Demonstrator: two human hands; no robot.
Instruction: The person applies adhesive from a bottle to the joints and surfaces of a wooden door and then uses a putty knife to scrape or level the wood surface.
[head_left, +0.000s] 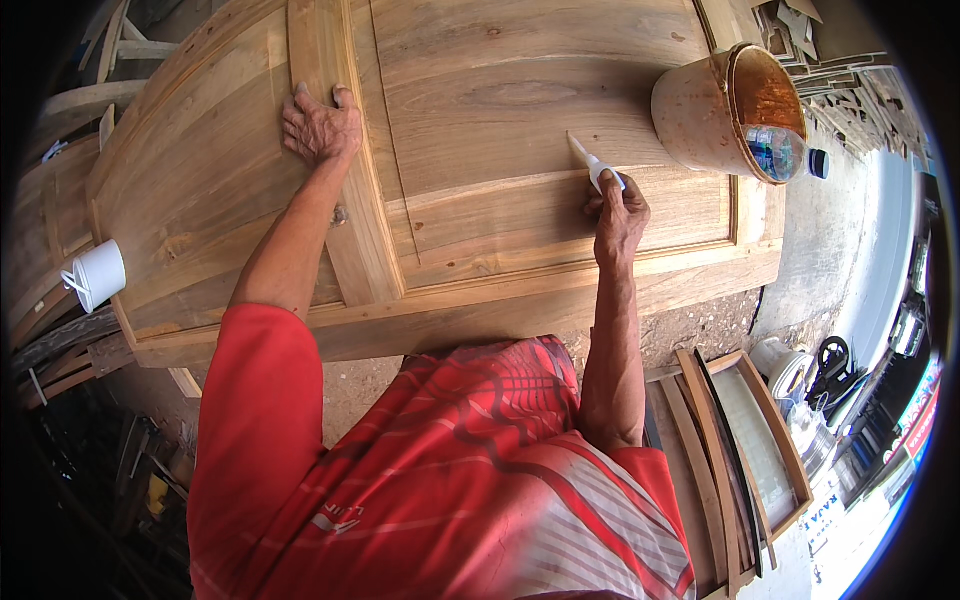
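A large paneled wooden door [480, 160] lies flat in front of me. My left hand [322, 128] rests on its middle stile [365, 245], palm down, fingers bent and apart, with nothing in it. My right hand [620, 215] is closed around a small white squeeze bottle [606, 176] with a long thin nozzle, which looks like a glue bottle. The nozzle points away from me and to the left, its tip over the right-hand panel; whether it touches the wood I cannot tell. The fingers hide part of the bottle.
A stained bucket [695, 115] lies tipped at the door's far right, a clear plastic bottle [775, 150] in its mouth. At the left edge stands a white pail [97, 275]. Wood strips and a frame [785, 450] lie at the lower right, with scrap wood [850, 75] beyond.
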